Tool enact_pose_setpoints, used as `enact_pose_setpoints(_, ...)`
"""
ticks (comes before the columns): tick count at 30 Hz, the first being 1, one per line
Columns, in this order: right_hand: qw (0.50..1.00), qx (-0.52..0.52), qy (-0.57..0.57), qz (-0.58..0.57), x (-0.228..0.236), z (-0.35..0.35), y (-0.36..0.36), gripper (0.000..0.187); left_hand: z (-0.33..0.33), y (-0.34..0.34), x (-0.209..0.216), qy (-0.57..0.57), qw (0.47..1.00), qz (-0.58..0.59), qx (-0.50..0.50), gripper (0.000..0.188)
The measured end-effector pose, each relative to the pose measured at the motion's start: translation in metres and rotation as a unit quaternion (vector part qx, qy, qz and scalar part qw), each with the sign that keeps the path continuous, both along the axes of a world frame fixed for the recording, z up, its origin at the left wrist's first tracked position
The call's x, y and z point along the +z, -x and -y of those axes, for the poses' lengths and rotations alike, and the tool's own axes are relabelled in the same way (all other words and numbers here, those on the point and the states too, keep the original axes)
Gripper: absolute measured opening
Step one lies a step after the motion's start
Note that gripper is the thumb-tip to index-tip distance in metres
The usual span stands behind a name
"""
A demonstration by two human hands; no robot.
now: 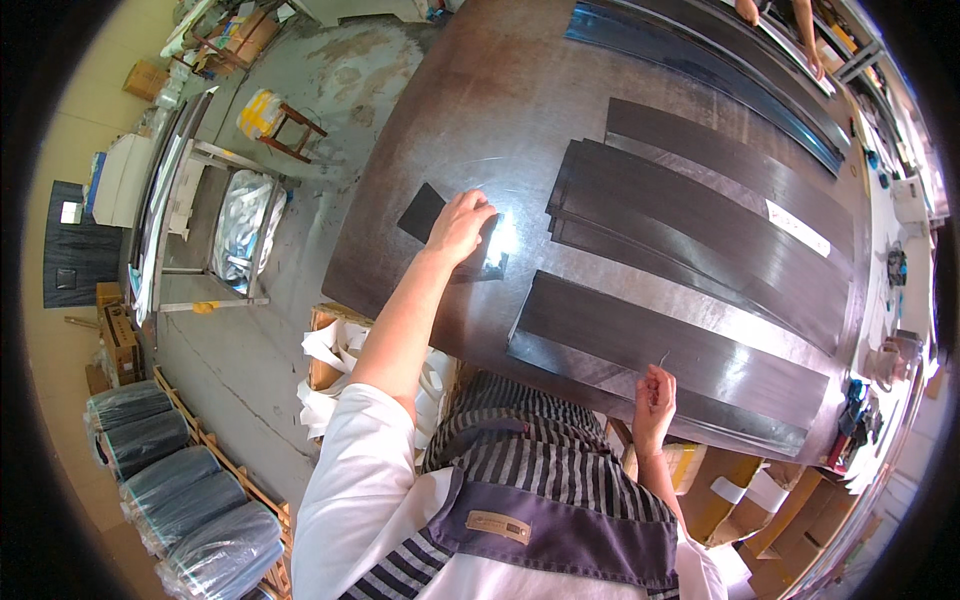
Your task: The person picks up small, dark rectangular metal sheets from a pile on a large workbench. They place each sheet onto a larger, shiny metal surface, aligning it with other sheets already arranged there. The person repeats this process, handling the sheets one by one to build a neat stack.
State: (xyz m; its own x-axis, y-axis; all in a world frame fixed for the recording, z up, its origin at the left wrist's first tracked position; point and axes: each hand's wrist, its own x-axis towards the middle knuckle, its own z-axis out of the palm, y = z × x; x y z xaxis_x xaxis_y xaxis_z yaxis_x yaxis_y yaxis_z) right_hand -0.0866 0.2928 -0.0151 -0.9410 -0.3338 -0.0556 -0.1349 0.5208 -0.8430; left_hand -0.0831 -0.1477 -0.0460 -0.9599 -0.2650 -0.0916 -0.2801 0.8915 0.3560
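Dark pieces (421,209) at my left hand (460,230)

They lie on the table (500,120), near its left edge, one showing on each side of my left hand; whether they meet beneath it I cannot tell. My fingers there are bent over the pieces, and I cannot tell whether they pinch anything or only rest. My right hand (655,400) is by the table's near edge, its fingertips pressed together on a thin sliver (664,357) that points upward, too small for me to name.

Long black strips (680,225) lie to the right of the pieces, some of them overlapping. Beyond them are glossy bluish strips (700,80), and at the far side another person's hands (816,66) show. Below my left forearm a box (322,316) holds white scraps (322,345).
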Motion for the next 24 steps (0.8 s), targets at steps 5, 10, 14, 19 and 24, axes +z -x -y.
enact_pose_setpoints(5,1.0,0.006,0.004,-0.012,0.004,0.001,0.001,0.025,-0.001,0.007,0.014,0.007,1.0,-0.016,-0.023,0.042)
enact_pose_setpoints(10,1.0,0.014,0.012,0.006,0.013,0.007,0.002,0.021,0.003,-0.006,0.017,-0.037,0.998,-0.039,-0.02,0.036)
enact_pose_setpoints(14,0.997,0.064,0.01,0.04,0.019,0.013,0.004,0.021,-0.004,-0.027,0.061,-0.056,0.993,-0.09,-0.059,0.017)
enact_pose_setpoints(19,0.965,0.101,0.088,0.228,0.023,0.037,0.012,0.029,-0.054,-0.059,0.122,-0.218,0.959,-0.155,-0.093,0.01)
enact_pose_setpoints(24,0.838,0.228,0.216,0.446,0.044,0.081,0.02,0.042,-0.119,-0.085,0.112,-0.498,0.856,-0.032,-0.132,0.021)
